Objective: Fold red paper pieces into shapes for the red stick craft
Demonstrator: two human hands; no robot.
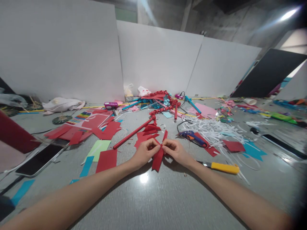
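Between my two hands is a folded piece of red paper (pixel 157 160), its notched lower end hanging toward me and a narrow strip sticking up. My left hand (pixel 146 152) pinches its left side with thumb and forefinger. From the right, my right hand (pixel 176 150) pinches the same paper, fingertips almost meeting the left ones. Just beyond lie more folded red paper pieces (pixel 151 128) and a rolled red paper stick (pixel 133 133). A flat red paper rectangle (pixel 106 160) rests left of my left hand.
A blue glue gun (pixel 193 138) and a yellow-handled cutter (pixel 225 167) lie to the right, near a heap of white paper shreds (pixel 213 127). Phones sit at left (pixel 42 159) and right (pixel 285 146). Red paper sheets (pixel 79 127) spread at left; white panels (pixel 160 57) stand behind.
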